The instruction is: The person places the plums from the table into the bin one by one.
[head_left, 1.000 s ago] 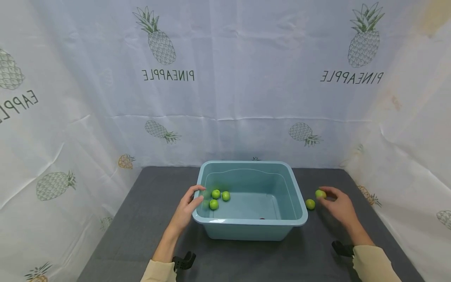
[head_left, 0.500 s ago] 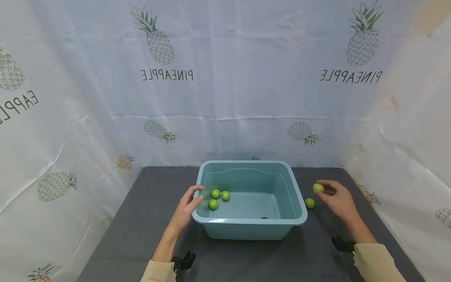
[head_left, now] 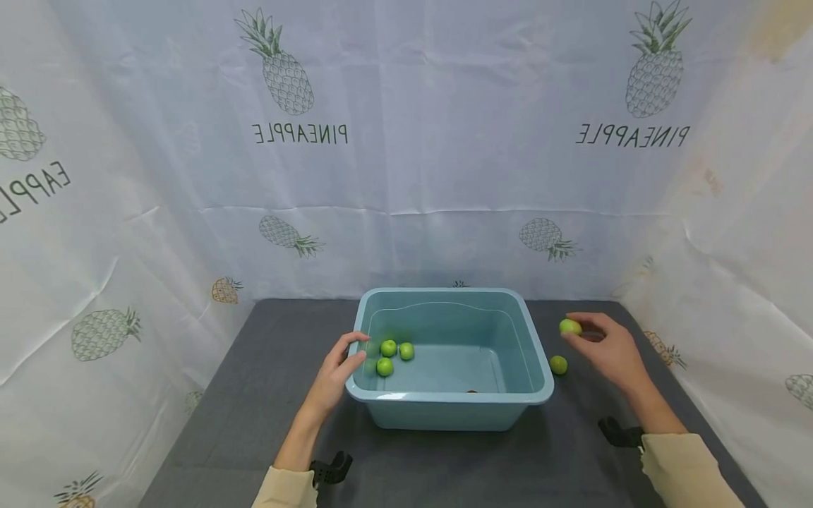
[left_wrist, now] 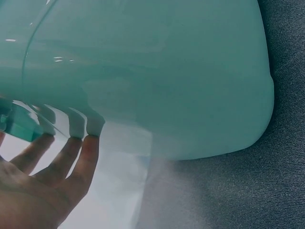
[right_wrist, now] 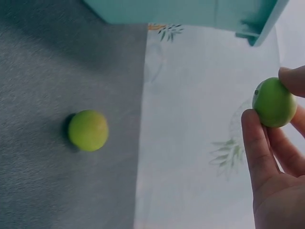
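Thumb and fingertips of my right hand [head_left: 610, 351] pinch a small round green fruit [head_left: 570, 327], raised above the table right of the basin. A dark spot shows on its skin in the right wrist view, where the thumb presses from the far side of the fruit [right_wrist: 273, 102]. Below the hand, a second green fruit [head_left: 558, 365] lies on the table beside the basin. My left hand [head_left: 336, 367] rests at the left rim of the pale blue plastic basin [head_left: 444, 416]. In the left wrist view, its rather straight fingers [left_wrist: 81, 162] touch the basin's wall.
Inside the basin, several things lie: three green fruits [head_left: 384, 366] at the left, and a small reddish-brown thing [head_left: 472, 391] mostly hidden behind the near wall. The dark grey table [head_left: 267, 395] ends at a white pineapple-print curtain [head_left: 432, 141] at the back and sides.
My right hand has lifted the green fruit up and slightly toward the basin, away from the one on the table. The left hand stays at the rim.
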A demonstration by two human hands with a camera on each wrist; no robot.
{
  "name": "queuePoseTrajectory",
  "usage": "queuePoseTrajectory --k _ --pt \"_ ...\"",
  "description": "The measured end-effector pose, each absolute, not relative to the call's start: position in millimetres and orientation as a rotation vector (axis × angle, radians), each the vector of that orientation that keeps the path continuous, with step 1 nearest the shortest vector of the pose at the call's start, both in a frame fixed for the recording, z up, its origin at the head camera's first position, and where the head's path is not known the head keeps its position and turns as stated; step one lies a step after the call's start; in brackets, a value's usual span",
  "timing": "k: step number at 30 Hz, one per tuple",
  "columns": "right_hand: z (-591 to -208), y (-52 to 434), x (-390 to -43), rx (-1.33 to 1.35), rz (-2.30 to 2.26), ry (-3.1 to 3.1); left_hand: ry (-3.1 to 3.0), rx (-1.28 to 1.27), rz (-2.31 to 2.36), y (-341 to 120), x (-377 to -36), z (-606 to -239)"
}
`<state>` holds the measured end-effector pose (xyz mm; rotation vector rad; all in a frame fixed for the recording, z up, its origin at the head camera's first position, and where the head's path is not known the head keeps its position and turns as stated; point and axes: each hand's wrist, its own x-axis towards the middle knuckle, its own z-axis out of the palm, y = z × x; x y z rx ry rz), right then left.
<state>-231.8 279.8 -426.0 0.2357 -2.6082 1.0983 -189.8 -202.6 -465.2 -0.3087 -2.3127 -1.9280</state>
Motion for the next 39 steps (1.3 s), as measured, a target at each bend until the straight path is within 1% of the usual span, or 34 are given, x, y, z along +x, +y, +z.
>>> queuePoseTrajectory --k 7,17,31,39 --pt "-415 273 -228 0.301 1.126 -2.578 -2.302 -0.344 -1.917 -203 -189 -463" --pt "-400 261 -223 0.296 1.165 -2.594 -2.306 -0.351 -1.908 -203 -187 -464" --pt "-378 251 -219 0.354 1.184 -2.62 -2.304 -0.302 -1.955 -204 -187 -464" --pt "-365 238 -219 0.392 1.203 -2.614 -2.306 -0.321 -1.968 -206 -188 -465"
